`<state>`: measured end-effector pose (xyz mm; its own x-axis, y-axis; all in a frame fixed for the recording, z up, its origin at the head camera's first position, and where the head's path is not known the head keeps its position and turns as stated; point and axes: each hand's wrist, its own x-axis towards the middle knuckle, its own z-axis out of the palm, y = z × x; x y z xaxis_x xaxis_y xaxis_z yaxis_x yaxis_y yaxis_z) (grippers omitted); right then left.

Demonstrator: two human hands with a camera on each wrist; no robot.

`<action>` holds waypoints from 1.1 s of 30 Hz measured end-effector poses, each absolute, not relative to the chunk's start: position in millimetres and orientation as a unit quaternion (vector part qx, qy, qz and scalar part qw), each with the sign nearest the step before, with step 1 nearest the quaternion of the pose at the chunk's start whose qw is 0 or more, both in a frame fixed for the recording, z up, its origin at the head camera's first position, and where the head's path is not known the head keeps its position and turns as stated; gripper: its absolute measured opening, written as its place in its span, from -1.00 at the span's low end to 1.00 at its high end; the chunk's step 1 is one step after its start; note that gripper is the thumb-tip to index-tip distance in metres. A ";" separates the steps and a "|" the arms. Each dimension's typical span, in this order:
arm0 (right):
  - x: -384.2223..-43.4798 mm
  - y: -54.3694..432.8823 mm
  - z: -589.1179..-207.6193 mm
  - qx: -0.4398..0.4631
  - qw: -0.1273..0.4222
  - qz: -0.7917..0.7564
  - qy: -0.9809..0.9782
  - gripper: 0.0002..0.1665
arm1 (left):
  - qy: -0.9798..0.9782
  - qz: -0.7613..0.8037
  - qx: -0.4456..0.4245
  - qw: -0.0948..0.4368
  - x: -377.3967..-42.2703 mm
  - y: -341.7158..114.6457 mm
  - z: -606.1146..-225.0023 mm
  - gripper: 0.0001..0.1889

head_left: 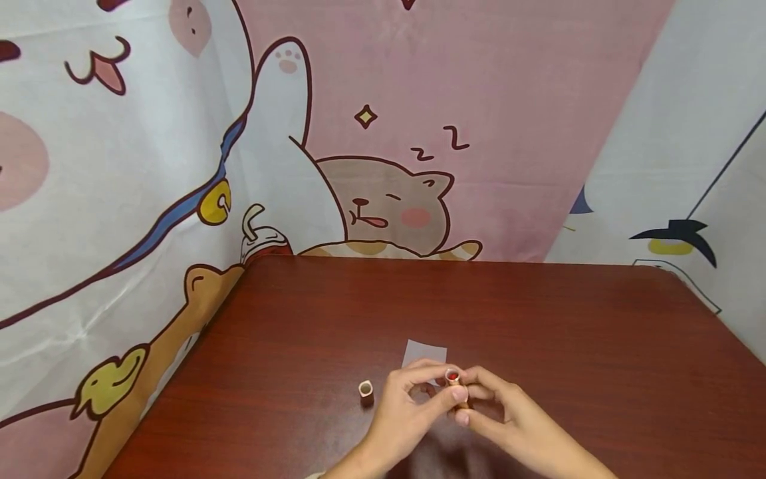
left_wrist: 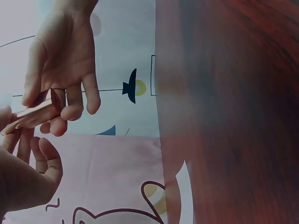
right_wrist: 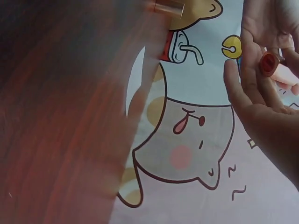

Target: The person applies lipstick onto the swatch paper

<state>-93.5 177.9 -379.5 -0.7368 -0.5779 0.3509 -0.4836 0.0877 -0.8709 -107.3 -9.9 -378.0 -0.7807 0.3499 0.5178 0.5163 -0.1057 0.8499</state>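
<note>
A slim, copper-coloured metallic lipstick tube (left_wrist: 36, 112) is held up above the table between the person's two hands. Its long axis is steep rather than level, leaning a little. In the head view, the round mouth with red lipstick inside faces up toward the camera, and the body slopes down from it, slightly to the person's right. The opposite end points down toward the table. In the right wrist view, that lower face looks dark red, though the view is dim and I cannot tell whether this is its own colour or a reflection.

The left hand (head_left: 414, 404) pinches the upper part near the mouth, its thumb and fingers bent in on the metal. The right hand (head_left: 509, 409) has its thumb and fingers curled round the lower part, the gap between them no wider than the tube.

Counted, there is one tube and one short, square-sided, copper-coloured hollow cap (head_left: 366, 394), standing upright on the table, mouth up, left of the left hand. One white rectangular sheet of paper (head_left: 427, 350) lies flat just beyond the hands, partly covered by them. All are at one reddish-brown wood-grain table (head_left: 251, 399), with a cartoon-printed fabric backdrop (head_left: 491, 80) behind.
</note>
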 end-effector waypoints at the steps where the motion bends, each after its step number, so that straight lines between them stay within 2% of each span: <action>1: -93.6 178.2 -379.6 -0.353 0.059 -0.591 0.723 -0.69 | -0.664 -0.669 -0.327 0.064 -107.4 -10.3 -377.8 -0.84; 7: -94.2 181.6 -380.5 -0.355 0.119 -0.638 0.673 -0.62 | -0.658 -0.655 -0.355 0.110 -107.9 -11.2 -380.4 -0.83; 10: -94.0 182.8 -380.1 -0.364 0.121 -0.638 0.668 -0.58 | -0.661 -0.645 -0.359 0.138 -107.4 -10.6 -382.3 -0.84; 14: -94.1 180.8 -379.6 -0.363 0.082 -0.620 0.691 -0.60 | -0.659 -0.645 -0.351 0.160 -106.7 -8.8 -383.7 -0.87; 19: -93.0 177.9 -380.0 -0.349 0.037 -0.597 0.722 -0.60 | -0.644 -0.670 -0.336 0.150 -105.0 -7.6 -386.9 -0.86; 22: -92.9 177.4 -381.4 -0.355 0.047 -0.604 0.712 -0.63 | -0.626 -0.686 -0.342 0.141 -105.2 -7.4 -388.5 -0.85; 25: -94.8 177.7 -384.0 -0.389 0.078 -0.626 0.671 -0.63 | -0.610 -0.700 -0.351 0.124 -105.3 -7.6 -387.7 -0.86; 29: -96.8 179.6 -386.6 -0.410 0.172 -0.693 0.567 -0.61 | -0.599 -0.708 -0.360 0.101 -103.0 -7.2 -383.4 -0.84; 33: -96.8 178.9 -389.5 -0.417 0.276 -0.756 0.422 -0.56 | -0.604 -0.683 -0.391 0.124 -98.6 -6.3 -378.7 -0.85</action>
